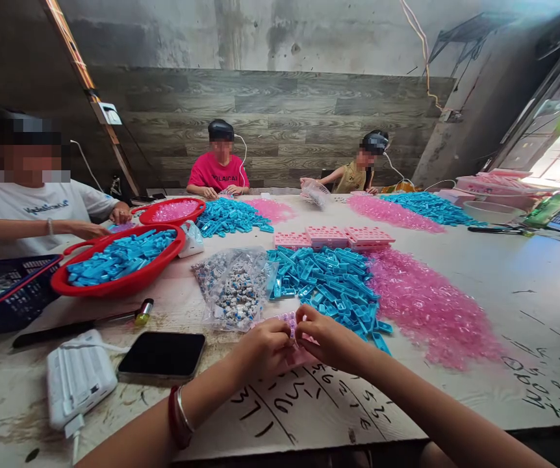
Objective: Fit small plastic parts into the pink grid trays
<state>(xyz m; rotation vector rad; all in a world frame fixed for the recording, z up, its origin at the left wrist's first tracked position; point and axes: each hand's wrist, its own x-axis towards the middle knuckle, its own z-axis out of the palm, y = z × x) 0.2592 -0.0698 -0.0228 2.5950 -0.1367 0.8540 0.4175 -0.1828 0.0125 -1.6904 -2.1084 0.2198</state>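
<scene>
My left hand (266, 343) is closed on the near left side of a small pink tray (300, 359) with cells in it. Over the tray's right side, my right hand (331, 337) has its thumb and fingers pinched together. Whatever sits between those fingertips is too small to make out. Just beyond my hands lie a clear plastic bag of small white and blue parts (238, 292) and a heap of blue plastic pieces (331, 279). A heap of clear pink pieces (431, 305) spreads to the right. Several pink trays (329, 236) are stacked behind the blue heap.
Left of my arms are a phone (162, 355), a white power bank (81, 377) and a dark-handled tool (80, 328). A red basket of blue pieces (117, 286) and a dark blue basket (12, 292) stand farther left. Three people sit around the table (543, 279).
</scene>
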